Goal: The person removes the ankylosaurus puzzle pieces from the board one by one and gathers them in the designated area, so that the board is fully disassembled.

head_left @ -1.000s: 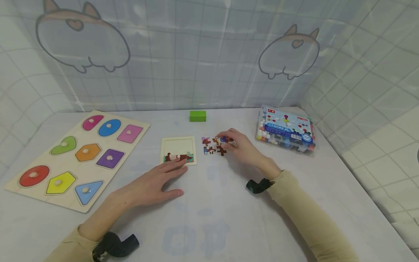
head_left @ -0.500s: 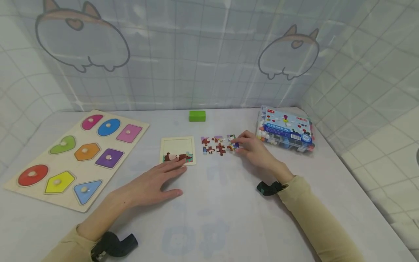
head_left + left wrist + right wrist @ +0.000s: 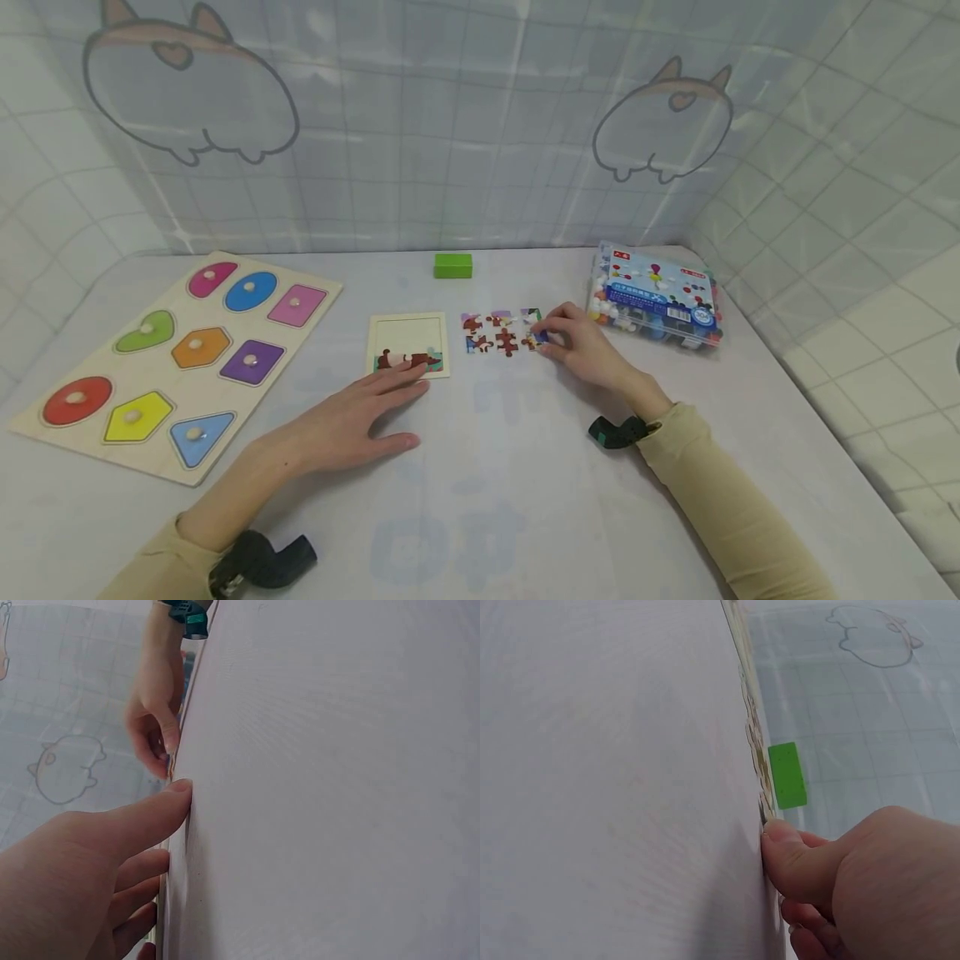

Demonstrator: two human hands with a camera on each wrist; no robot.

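My left hand (image 3: pixel 352 421) lies flat with straight fingers. Its fingertips rest over the lower right edge of a small cream puzzle board (image 3: pixel 407 325), where a strip of brown and teal picture sits along the bottom. Just right of the board, several jigsaw pieces (image 3: pixel 506 340) lie in two short rows. At the right end of these rows my right hand (image 3: pixel 585 346) pinches a jigsaw piece (image 3: pixel 542 335) with dark blue on it, thumb and finger curled. The right wrist view shows the thumb (image 3: pixel 784 844) low at the table, with the piece mostly hidden.
A wooden shape board (image 3: pixel 198 321) with coloured knobbed pieces lies at the left. The green block (image 3: pixel 453 267) stands behind the puzzle, near the back edge. At the back right is a clear plastic box (image 3: pixel 656 293) of small coloured parts. Patterned cloth hangs behind.
The right hand has shifted right, from the middle pieces to the right-end ones, and has uncovered the others. Over the last half second it has barely moved. The left hand stays put.
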